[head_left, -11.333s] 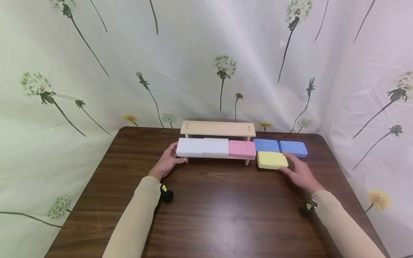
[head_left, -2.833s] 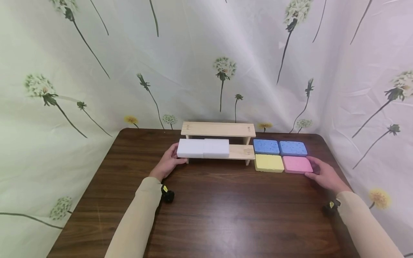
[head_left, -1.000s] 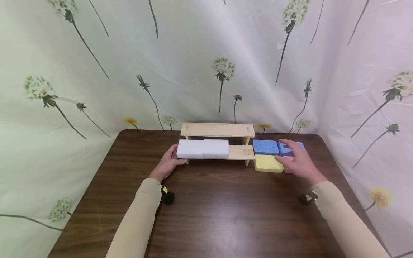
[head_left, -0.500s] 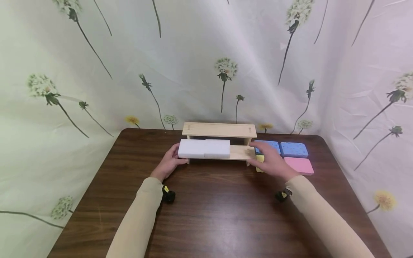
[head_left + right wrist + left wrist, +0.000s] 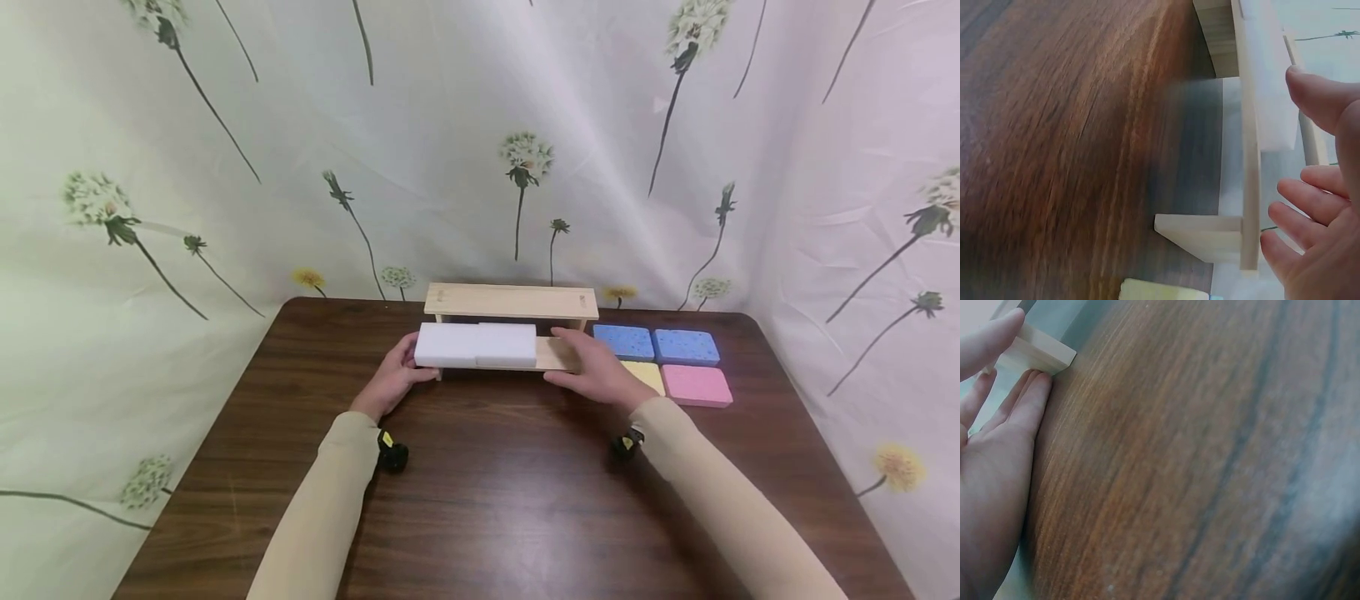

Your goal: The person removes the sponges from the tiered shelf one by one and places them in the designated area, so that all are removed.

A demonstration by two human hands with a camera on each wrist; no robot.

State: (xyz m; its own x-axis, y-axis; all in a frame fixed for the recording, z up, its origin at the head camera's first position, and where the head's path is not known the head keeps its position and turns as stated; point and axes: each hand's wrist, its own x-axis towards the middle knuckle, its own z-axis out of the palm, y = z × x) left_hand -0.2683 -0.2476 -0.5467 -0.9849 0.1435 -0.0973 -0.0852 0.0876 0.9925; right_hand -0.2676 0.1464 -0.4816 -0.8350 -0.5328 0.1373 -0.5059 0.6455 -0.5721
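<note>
Two white sponge blocks, a left one (image 5: 446,345) and a right one (image 5: 507,345), lie side by side on the lower step of a two-tier wooden shelf (image 5: 512,300). My left hand (image 5: 390,379) grips the shelf's left end, its thumb at the front edge beside the left block. My right hand (image 5: 600,373) hovers over the lower step's right end, thumb and fingers spread apart, holding nothing. The right wrist view shows its fingers (image 5: 1300,215) a little short of the right white block (image 5: 1272,106). Part of the bare step is hidden behind this hand.
Right of the shelf lie two blue sponges (image 5: 624,342) at the back, with a yellow sponge (image 5: 647,377) and a pink sponge (image 5: 697,386) in front. The yellow one is partly covered by my right hand. A flower-printed cloth (image 5: 480,167) hangs behind the dark wooden table (image 5: 487,483).
The yellow sponge was set down, then the pink one moved from the shelf to the table beside it. My right hand released it and came left over the shelf. My left hand stayed.
</note>
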